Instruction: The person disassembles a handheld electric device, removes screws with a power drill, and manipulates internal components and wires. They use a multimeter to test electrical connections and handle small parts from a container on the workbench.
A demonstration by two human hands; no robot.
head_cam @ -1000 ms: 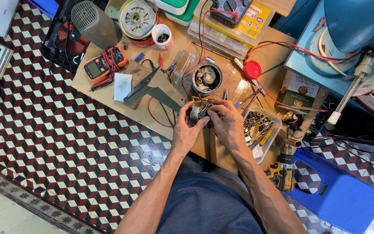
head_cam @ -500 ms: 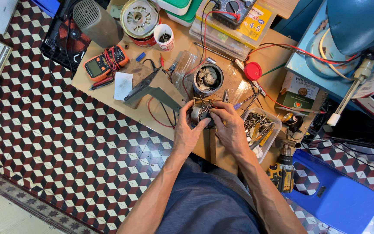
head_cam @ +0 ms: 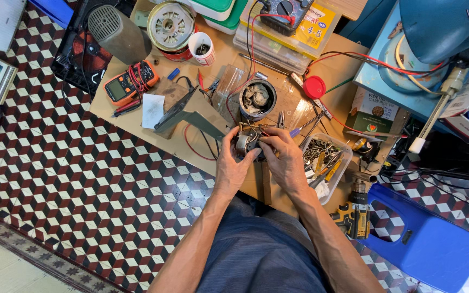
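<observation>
Both my hands hold a small metal motor part (head_cam: 247, 140) with wires at the front edge of a low wooden table (head_cam: 202, 108). My left hand (head_cam: 233, 165) grips it from below and the left. My right hand (head_cam: 282, 160) closes over its right side, fingers curled on top. Just beyond the part stands a round metal can (head_cam: 257, 99) filled with crumpled bits. Much of the part is hidden by my fingers.
A clear tub of tools (head_cam: 325, 157) sits right of my hands, a cordless drill (head_cam: 355, 209) and blue stool (head_cam: 435, 244) on the floor beyond. An orange multimeter (head_cam: 128, 82), grey bracket (head_cam: 188, 111), white cup (head_cam: 202, 48), red lid (head_cam: 314, 87) and fan motor (head_cam: 170, 24) lie on the table.
My hands stay on the motor part with only slight finger shifts. The view has drifted a little.
</observation>
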